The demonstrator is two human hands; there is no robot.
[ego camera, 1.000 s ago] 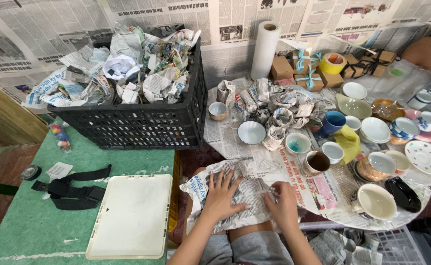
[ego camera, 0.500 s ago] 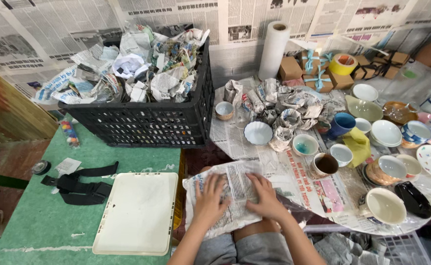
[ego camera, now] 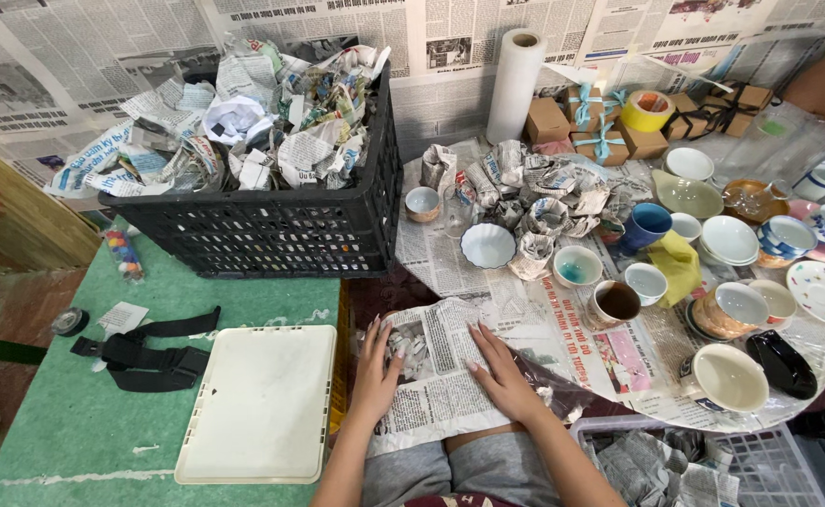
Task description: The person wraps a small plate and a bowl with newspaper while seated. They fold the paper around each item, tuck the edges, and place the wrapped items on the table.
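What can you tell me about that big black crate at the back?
The black crate is plastic, with lattice walls full of small openings. It stands upright on the green surface, against the newspaper-covered wall. It is heaped above its rim with crumpled newspaper, some spilling over the left edge. Neither hand touches it; a white tray lies in front of it.

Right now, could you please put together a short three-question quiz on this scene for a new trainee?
1. True or false: both hands lie flat on the newspaper sheet.
2. What fills the black crate? A) cups B) crumpled newspaper C) ribbon
3. Which hand is nearer the white tray?

Key:
1. True: left hand and right hand press it.
2. B
3. The left hand.
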